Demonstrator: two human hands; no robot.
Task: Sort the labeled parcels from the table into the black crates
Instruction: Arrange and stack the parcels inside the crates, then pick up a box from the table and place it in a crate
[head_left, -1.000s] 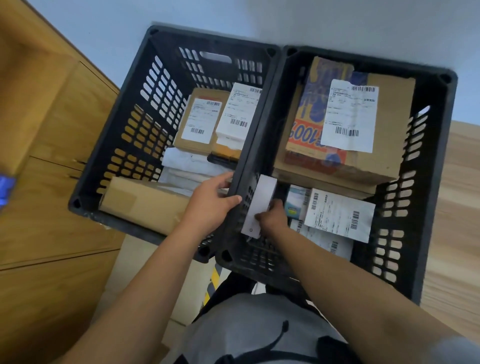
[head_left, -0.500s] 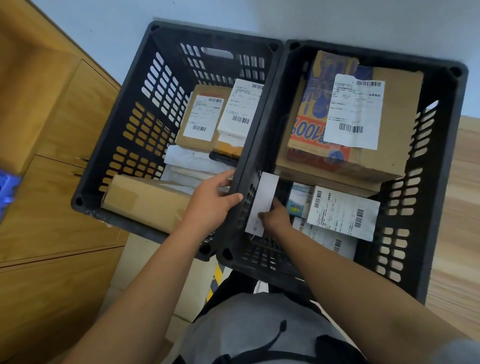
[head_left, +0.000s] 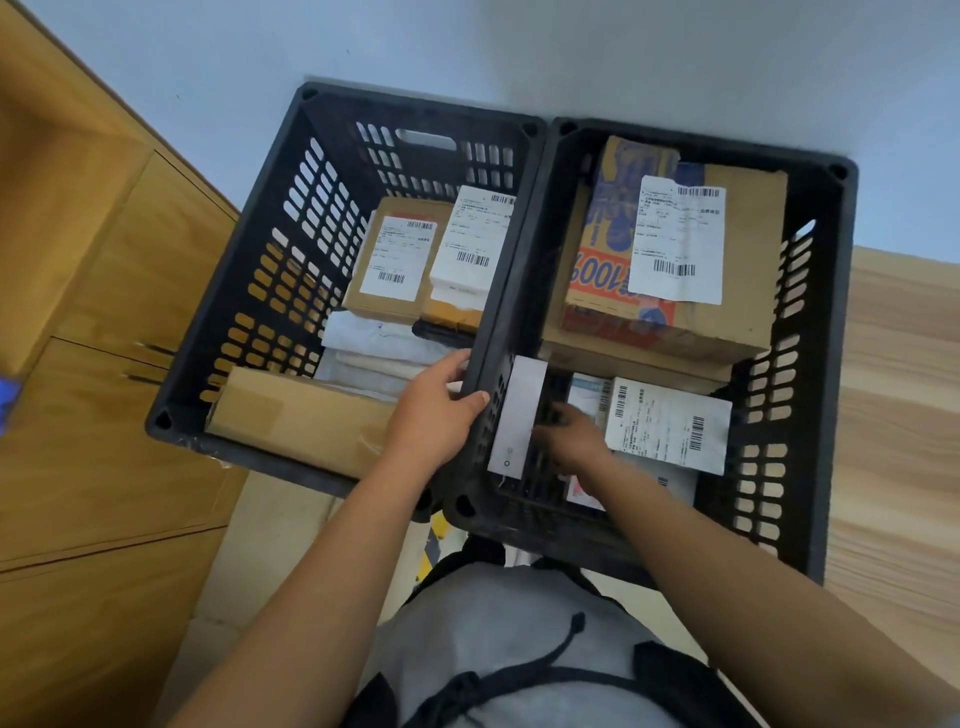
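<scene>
Two black crates stand side by side, the left crate and the right crate. My left hand grips the rim where they meet, thumb over the right crate's wall. A slim white box stands upright against that wall inside the right crate. My right hand, blurred, has its curled fingers at the box's right edge. Beside it lies a white labeled parcel, and behind that a large labeled cardboard box. The left crate holds two labeled boxes and a long brown box.
A wooden cabinet runs along the left, close to the left crate. A wooden table top lies to the right of the right crate. A pale wall is behind both crates. A blue object shows at the left edge.
My right hand has slid slightly right along the slim white box, which stays against the crate wall. The left hand keeps its grip on the rim. The view has shifted a little.
</scene>
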